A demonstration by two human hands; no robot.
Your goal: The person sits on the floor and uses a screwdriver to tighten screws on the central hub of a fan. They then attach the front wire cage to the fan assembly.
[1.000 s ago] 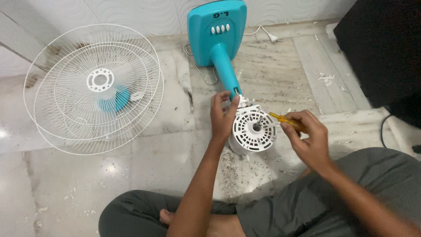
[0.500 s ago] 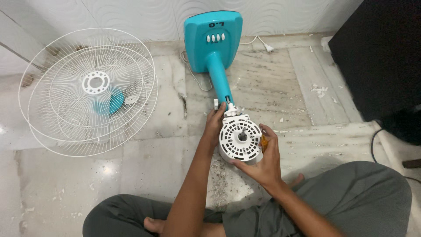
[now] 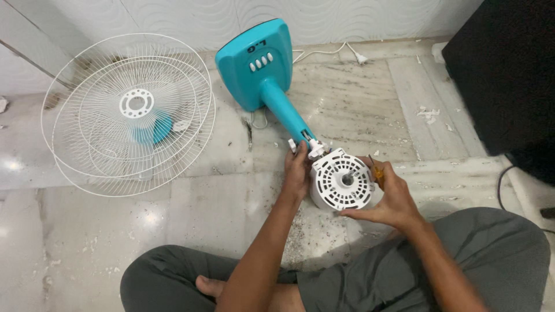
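On the marble floor (image 3: 191, 214), both hands gripped the white motor housing (image 3: 342, 179) to steady it: left hand (image 3: 298, 171) wrapping its side, right hand (image 3: 388, 199) also pinching a yellow screwdriver (image 3: 377, 171).

The white motor housing (image 3: 342, 180) of the teal fan is lying on the marble floor (image 3: 191, 202), its round vented face turning up toward the camera; a ring of slots is circling a short metal shaft (image 3: 348, 175) that is sticking out of the middle; the housing is sitting at the end of the teal stem (image 3: 284, 112), which is slanting away up-left to the flat teal base (image 3: 254, 62) carrying a row of white buttons; the left hand (image 3: 299, 171) is gripping the housing's left edge beside the neck joint; the right hand (image 3: 388, 196) is cupping its right and lower rim, holding a yellow-handled screwdriver (image 3: 377, 171) against the side.
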